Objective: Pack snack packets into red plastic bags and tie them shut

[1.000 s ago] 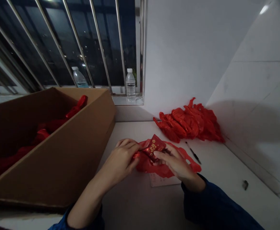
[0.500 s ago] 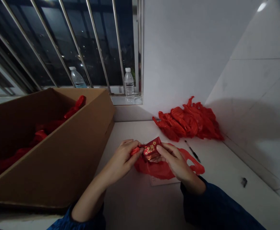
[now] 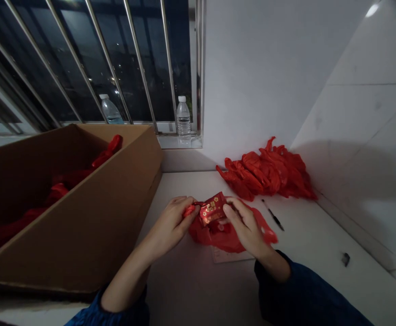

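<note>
A small red packet point(image 3: 212, 208) with gold print is pinched between the thumb and fingers of my right hand point(image 3: 245, 226). My left hand point(image 3: 172, 222) is closed on bunched red plastic point(image 3: 191, 209) at the packet's left end. Whether that plastic joins the bag below cannot be made out. Under both hands a red plastic bag point(image 3: 231, 240) lies spread on the white table point(image 3: 191, 280). Beneath the bag, the edge of a flat pale sheet or booklet point(image 3: 231, 256) shows.
To the left stands a tall open cardboard box point(image 3: 92, 222) holding red bags point(image 3: 62, 192). A heap of red plastic bags point(image 3: 269, 172) lies against the wall. Right of my hands are a pen point(image 3: 273, 215) and a small dark object point(image 3: 345, 259). A bottle point(image 3: 183, 117) stands on the sill.
The packet has tilted and shifted slightly, its printed face now more toward me. My right hand has moved a little up and left. The bag's right part has drawn in toward the left.
</note>
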A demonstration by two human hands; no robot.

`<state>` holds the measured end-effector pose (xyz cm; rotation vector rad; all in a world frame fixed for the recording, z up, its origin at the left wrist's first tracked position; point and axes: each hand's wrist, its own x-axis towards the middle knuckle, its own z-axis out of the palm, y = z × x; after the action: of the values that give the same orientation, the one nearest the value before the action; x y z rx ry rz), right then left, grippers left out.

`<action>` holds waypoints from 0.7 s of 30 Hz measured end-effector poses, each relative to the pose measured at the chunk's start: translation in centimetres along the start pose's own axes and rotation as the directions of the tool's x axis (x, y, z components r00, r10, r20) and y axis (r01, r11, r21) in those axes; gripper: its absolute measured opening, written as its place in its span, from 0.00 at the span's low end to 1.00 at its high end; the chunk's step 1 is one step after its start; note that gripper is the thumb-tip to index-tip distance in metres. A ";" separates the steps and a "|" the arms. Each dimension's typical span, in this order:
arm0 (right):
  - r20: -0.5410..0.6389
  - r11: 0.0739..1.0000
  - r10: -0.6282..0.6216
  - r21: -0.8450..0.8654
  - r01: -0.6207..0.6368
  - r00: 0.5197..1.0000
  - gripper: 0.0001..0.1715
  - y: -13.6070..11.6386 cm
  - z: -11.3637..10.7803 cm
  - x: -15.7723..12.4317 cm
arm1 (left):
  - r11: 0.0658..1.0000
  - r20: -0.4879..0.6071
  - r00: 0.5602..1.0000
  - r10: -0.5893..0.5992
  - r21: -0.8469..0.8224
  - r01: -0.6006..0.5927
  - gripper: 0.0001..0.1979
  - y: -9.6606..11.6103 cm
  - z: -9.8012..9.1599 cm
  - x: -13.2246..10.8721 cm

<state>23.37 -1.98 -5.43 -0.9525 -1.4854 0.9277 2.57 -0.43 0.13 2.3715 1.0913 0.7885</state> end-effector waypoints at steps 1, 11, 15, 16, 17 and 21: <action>-0.045 0.984 -0.109 -0.144 0.102 0.993 0.18 -0.1 -0.1 -0.1 | 1.000 -0.009 1.000 -0.006 0.007 0.006 0.16 -0.1 -0.1 0.0; 0.074 0.604 -0.497 -0.686 0.405 0.865 0.26 -0.2 0.0 -0.8 | 0.981 -0.047 0.998 -0.030 -0.192 0.020 0.18 1.1 0.8 -0.2; -0.110 0.976 -0.124 -0.191 0.101 0.986 0.14 -0.3 0.3 -0.5 | 0.955 -0.012 0.994 -0.105 -0.278 0.097 0.19 1.1 1.2 -0.2; -0.113 1.000 0.010 0.018 -0.008 0.994 0.15 -0.3 0.4 -0.4 | 0.965 -0.016 0.992 -0.124 -0.234 0.117 0.19 1.0 1.3 -0.2; -0.090 0.971 0.121 0.216 -0.100 0.988 0.15 -0.2 0.6 -0.3 | 0.974 -0.023 0.990 -0.137 -0.187 0.131 0.19 0.9 1.3 -0.2; -0.001 0.788 0.261 0.578 -0.213 0.965 0.16 0.5 1.4 -0.3 | 0.983 -0.020 0.992 -0.127 -0.136 0.123 0.19 0.6 1.5 -0.1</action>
<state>22.06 -2.15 -6.12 -0.7160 -0.9271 1.4062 3.87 -1.08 -0.69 2.1636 1.1487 0.8263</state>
